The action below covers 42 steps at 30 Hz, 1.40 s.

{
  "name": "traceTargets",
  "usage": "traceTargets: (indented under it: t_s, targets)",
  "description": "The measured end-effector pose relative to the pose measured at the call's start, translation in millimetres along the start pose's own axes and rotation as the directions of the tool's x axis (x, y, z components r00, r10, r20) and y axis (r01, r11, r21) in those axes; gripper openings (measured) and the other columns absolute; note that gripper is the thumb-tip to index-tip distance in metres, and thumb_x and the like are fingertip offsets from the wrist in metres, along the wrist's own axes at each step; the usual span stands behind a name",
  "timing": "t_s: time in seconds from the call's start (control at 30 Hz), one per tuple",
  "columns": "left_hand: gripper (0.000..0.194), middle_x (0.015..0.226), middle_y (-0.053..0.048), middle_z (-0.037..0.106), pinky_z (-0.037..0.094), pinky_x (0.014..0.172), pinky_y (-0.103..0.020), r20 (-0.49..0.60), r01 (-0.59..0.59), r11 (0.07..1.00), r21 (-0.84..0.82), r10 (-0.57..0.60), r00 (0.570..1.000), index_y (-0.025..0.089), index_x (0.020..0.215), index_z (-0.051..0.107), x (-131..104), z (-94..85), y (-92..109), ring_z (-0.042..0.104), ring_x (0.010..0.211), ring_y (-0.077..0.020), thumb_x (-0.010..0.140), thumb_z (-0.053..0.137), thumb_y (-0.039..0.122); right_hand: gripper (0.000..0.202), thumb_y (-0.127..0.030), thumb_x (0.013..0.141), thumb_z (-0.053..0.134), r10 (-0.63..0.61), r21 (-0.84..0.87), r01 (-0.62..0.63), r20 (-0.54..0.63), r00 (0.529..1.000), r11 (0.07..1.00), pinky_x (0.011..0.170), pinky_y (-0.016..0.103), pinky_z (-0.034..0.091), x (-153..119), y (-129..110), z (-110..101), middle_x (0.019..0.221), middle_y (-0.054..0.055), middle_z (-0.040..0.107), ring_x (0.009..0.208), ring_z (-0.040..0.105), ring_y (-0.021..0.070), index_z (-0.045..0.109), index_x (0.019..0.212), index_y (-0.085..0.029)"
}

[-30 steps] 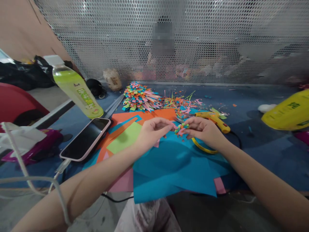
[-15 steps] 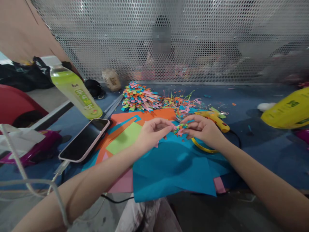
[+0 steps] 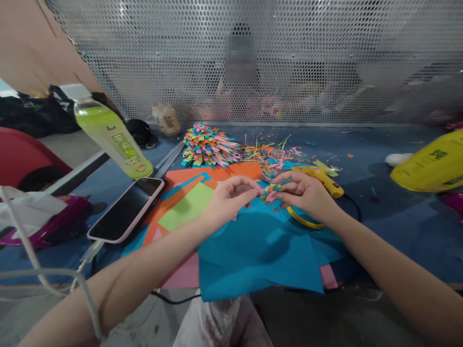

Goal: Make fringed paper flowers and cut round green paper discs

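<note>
"Which containers are on the bench (image 3: 401,231)?"

"At left, a clear drink bottle (image 3: 117,140), white cap on, with pale green liquid nearly up to its shoulder. Near it lies a purple pack (image 3: 68,219) with white tissue (image 3: 39,209) sticking out of the top."

"And at right?"

"A yellow container (image 3: 430,166), partly cut off by the view's edge; I can't tell what's inside."

"Where's the small paper cluster (image 3: 270,193)?"

"Between the two hands, above the blue paper (image 3: 253,255). The left hand (image 3: 233,195) pinches a pink bit at its side, thumb against fingers; the right hand (image 3: 306,193) grips the opposite side in its fingertips."

"How does it look?"

"Little and roundish, tightly packed with green, orange, blue and pink bits. Its finer folds are too small to make out. Behind it to the left stands a bigger paper cone (image 3: 208,147), layered in the same colours, narrow at the top and bristling with strips on its right side."
</note>
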<state>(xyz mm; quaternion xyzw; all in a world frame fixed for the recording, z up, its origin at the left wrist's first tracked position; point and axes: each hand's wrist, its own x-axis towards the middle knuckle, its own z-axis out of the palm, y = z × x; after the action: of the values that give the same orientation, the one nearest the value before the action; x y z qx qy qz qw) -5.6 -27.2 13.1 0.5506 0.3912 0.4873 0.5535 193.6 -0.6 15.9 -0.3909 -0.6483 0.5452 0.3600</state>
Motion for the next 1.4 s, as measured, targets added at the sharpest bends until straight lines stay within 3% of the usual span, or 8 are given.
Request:
traceTargets:
  t_s: [0.53, 0.73, 0.8, 0.87, 0.93, 1.0, 1.23, 1.4]
  targets:
    - [0.018, 0.074, 0.002, 0.062, 0.04, 0.047, -0.019, 0.012, 0.01, 1.0, 0.028, -0.01, 1.0, 0.017, 0.082, 0.058, -2, -0.3, -2, 0.047, 0.046, -0.003, 0.08, 0.061, 0.034, 0.025, -0.03, 0.072, 0.072, -0.045, -0.021, 0.045, 0.001, 0.999, 0.999, 0.056, 0.026, 0.058, 0, 2, 0, 0.081, 0.002, 0.075, 0.062, 0.069, 0.0147, 0.055, 0.088, -0.022]
    - [0.023, 0.081, -0.002, 0.067, 0.039, 0.046, -0.021, -0.018, 0.059, 0.998, 0.001, -0.059, 0.998, 0.017, 0.085, 0.059, 0, -0.6, -3, 0.052, 0.05, -0.0058, 0.078, 0.063, 0.039, 0.017, -0.029, 0.078, 0.066, -0.215, -0.191, 0.208, -0.017, 0.977, 0.959, 0.062, 0.029, 0.06, -4, 6, -1, 0.085, 0.002, 0.073, 0.077, 0.071, 0.0182, 0.057, 0.09, -0.023]
    - [0.026, 0.084, -0.005, 0.07, 0.043, 0.053, -0.022, -0.033, 0.041, 0.997, -0.061, -0.044, 0.999, 0.016, 0.088, 0.06, 1, -0.3, -1, 0.059, 0.063, -0.0105, 0.079, 0.06, 0.041, 0.01, -0.026, 0.082, 0.062, -0.394, -0.393, 0.368, 0.015, 0.919, 0.843, 0.07, 0.032, 0.06, -6, 8, -5, 0.089, 0.002, 0.073, 0.082, 0.07, 0.0179, 0.059, 0.091, -0.024]
    - [0.027, 0.087, -0.008, 0.071, 0.044, 0.058, -0.023, -0.046, 0.019, 0.993, -0.118, -0.024, 0.999, 0.016, 0.091, 0.061, 1, -0.1, 2, 0.063, 0.078, -0.0151, 0.08, 0.058, 0.041, 0.012, -0.021, 0.085, 0.056, -0.582, -0.566, 0.56, 0.166, 0.796, 0.605, 0.081, 0.035, 0.058, -8, 9, -10, 0.099, 0.003, 0.071, 0.092, 0.068, 0.0174, 0.061, 0.096, -0.025]
    - [0.025, 0.09, -0.008, 0.071, 0.043, 0.059, -0.023, -0.063, 0.013, 0.99, -0.139, -0.022, 0.998, 0.016, 0.094, 0.06, 0, 0.1, 4, 0.063, 0.086, -0.0168, 0.079, 0.059, 0.037, 0.02, -0.016, 0.088, 0.051, -0.669, -0.617, 0.701, 0.353, 0.653, 0.358, 0.089, 0.037, 0.055, -9, 9, -15, 0.11, 0.004, 0.069, 0.105, 0.064, 0.0174, 0.06, 0.104, -0.024]
    - [0.024, 0.091, -0.007, 0.07, 0.043, 0.059, -0.022, -0.069, 0.016, 0.992, -0.128, -0.025, 0.997, 0.016, 0.094, 0.06, 0, 0.2, 5, 0.063, 0.087, -0.0162, 0.075, 0.064, 0.031, 0.023, -0.014, 0.09, 0.047, -0.684, -0.618, 0.761, 0.469, 0.56, 0.199, 0.094, 0.038, 0.053, -10, 8, -17, 0.117, 0.007, 0.066, 0.114, 0.059, 0.0182, 0.059, 0.108, -0.022]
    - [0.026, 0.068, 0.003, 0.056, 0.041, 0.058, -0.02, -0.092, -0.026, 0.998, 0.062, 0.032, 0.995, 0.015, 0.087, 0.059, 0, -0.7, 3, 0.053, 0.063, -0.0078, 0.067, 0.073, 0.024, 0.02, -0.015, 0.09, 0.047, -0.694, -0.649, 0.761, 0.55, 0.466, -0.003, 0.094, 0.041, 0.053, -13, 2, -17, 0.112, 0.006, 0.069, 0.121, 0.053, 0.0223, 0.063, 0.099, -0.024]
    - [0.031, 0.058, 0.004, 0.05, 0.032, 0.044, -0.02, 0.003, 0.067, 0.986, 0.154, -0.068, 0.998, 0.016, 0.083, 0.06, 3, -4.7, 0, 0.043, 0.047, -0.006, 0.075, 0.064, 0.045, 0.017, -0.009, 0.082, 0.057, -0.733, -0.631, 0.75, 0.603, 0.314, -0.198, 0.09, 0.039, 0.055, -12, -3, -13, 0.106, 0.008, 0.069, 0.122, 0.052, 0.0246, 0.063, 0.092, -0.021]
